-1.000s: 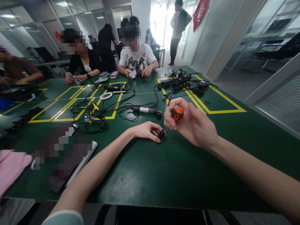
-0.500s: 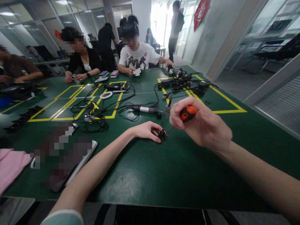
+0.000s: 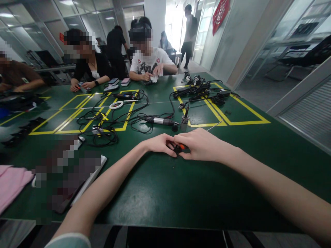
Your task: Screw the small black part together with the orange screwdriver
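Note:
My left hand (image 3: pixel 162 144) is closed around a small black part (image 3: pixel 177 149) resting on the green tabletop. My right hand (image 3: pixel 204 144) has come right up to it, thumb and fingertips at the part's right side. In that same hand sits a screwdriver (image 3: pixel 182 146); a bit of its orange-and-black handle shows between the fingers, and its thin shaft points away to the upper right behind the knuckles. The fingers cover most of the handle and much of the black part. Whether my right fingertips also grip the part, I cannot tell.
Beyond my hands lie a black-and-silver electric screwdriver (image 3: pixel 161 121), a small metal holder with bits (image 3: pixel 184 120) and tangled black cables (image 3: pixel 199 90). To the left are two phone-like devices (image 3: pixel 77 186) and pink cloth (image 3: pixel 15 182). Co-workers (image 3: pixel 152 62) sit across the table.
My right hand has moved left and down to the black part, and the screwdriver has turned so its shaft points away from it. My left hand stays put.

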Demonstrator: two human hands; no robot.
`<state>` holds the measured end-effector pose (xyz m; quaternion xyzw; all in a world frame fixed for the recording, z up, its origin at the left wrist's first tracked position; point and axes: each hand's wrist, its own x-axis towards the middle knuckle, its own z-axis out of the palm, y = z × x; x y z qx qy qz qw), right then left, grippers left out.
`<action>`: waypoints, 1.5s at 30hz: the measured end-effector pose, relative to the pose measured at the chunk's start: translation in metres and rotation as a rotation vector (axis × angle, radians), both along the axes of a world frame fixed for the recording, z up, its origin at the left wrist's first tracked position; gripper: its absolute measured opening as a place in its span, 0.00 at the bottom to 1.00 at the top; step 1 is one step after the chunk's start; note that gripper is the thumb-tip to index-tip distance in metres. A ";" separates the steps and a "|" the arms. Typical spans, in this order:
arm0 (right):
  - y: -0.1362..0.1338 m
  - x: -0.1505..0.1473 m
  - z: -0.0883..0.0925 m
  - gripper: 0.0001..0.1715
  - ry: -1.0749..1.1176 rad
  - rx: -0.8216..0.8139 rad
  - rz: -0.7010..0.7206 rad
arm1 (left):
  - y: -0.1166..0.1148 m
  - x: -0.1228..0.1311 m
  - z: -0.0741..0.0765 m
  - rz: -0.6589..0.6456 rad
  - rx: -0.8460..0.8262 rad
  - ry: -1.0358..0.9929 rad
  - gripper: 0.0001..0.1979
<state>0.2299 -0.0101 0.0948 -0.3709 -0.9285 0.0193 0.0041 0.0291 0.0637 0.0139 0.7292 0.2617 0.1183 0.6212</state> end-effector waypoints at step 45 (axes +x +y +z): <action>-0.022 -0.017 -0.002 0.11 -0.155 -0.208 0.123 | 0.004 -0.003 -0.001 0.008 -0.071 0.007 0.28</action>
